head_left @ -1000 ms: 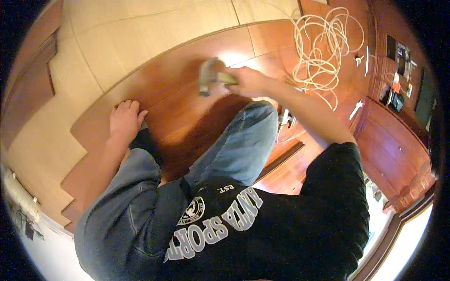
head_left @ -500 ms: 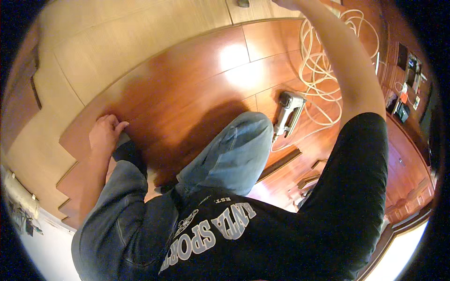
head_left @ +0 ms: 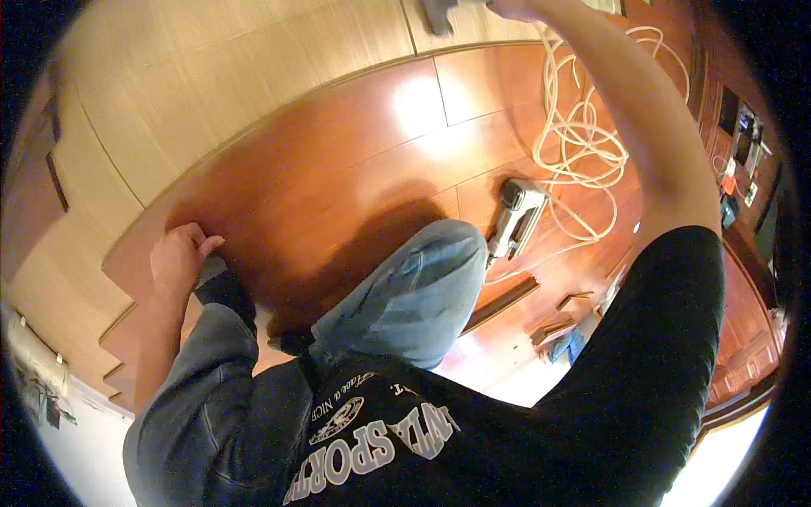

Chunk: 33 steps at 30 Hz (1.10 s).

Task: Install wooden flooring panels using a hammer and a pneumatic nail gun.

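Observation:
My left hand [head_left: 182, 253] rests on a glossy reddish-brown floorboard [head_left: 325, 144] at the left, its fingers bent and thumb apart. At the top, my right hand [head_left: 515, 8] grips a hammer [head_left: 441, 17], whose metal head hangs over pale wooden panels [head_left: 220, 59]; part of the hand and handle is cut off by the rim. Beside my bent, jeans-covered knee [head_left: 422, 279] lies a silver and black nail gun [head_left: 517, 218], with a cream hose [head_left: 576, 148] looped in a loose tangle to its right.
Stepped board ends [head_left: 118, 338] line the left side, near a rolled pale item [head_left: 42, 355]. Reddish wooden cabinetry [head_left: 743, 313] stands at the right, with small items [head_left: 743, 139] near it. Loose board pieces and a blue bundle [head_left: 562, 346] lie behind my knee.
My right hand has swung the hammer up and away from the middle to the top edge, uncovering the nail gun. My left hand sits lower and further left in the view.

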{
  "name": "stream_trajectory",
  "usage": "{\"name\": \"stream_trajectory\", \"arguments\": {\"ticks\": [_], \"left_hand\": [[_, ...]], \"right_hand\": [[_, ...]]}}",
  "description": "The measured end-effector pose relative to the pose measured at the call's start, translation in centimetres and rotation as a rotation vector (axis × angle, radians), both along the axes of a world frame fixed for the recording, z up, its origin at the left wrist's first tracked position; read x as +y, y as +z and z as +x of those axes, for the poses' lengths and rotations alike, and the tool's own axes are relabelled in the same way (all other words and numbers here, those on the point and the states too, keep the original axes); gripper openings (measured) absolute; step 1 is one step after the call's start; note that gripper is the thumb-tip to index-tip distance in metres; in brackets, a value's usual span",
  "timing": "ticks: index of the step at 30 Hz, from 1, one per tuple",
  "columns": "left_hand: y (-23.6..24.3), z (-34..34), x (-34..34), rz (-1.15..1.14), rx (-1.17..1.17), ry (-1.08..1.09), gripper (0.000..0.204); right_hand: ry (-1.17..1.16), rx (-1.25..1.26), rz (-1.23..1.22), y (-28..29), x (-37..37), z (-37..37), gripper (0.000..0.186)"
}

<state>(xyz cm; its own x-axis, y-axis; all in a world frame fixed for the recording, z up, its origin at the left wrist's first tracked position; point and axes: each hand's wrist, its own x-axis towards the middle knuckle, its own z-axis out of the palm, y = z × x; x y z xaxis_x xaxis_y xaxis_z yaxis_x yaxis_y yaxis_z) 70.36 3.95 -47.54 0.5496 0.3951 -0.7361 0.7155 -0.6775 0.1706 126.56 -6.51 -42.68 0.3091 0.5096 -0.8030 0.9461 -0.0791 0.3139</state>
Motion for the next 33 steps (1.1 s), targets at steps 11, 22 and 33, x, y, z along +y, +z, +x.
{"name": "stream_trajectory", "arguments": {"ticks": [11, 22, 33], "left_hand": [[-1.0, -4.9, -0.2, -0.052, -0.21, 0.194, 0.039], [-3.2, -18.1, -1.3, 0.143, -0.574, 0.209, 0.034], [-6.5, -22.0, 19.1, -0.152, -0.978, 1.562, 0.033]], "right_hand": [[0.057, 0.058, -0.021, -3.0, -0.6, -1.4, 0.042], [-0.503, 0.619, 0.547, -1.0, 3.9, -22.9, 0.049], [-0.016, 0.747, 0.563, -5.0, 18.6, -42.7, 0.056]]}}
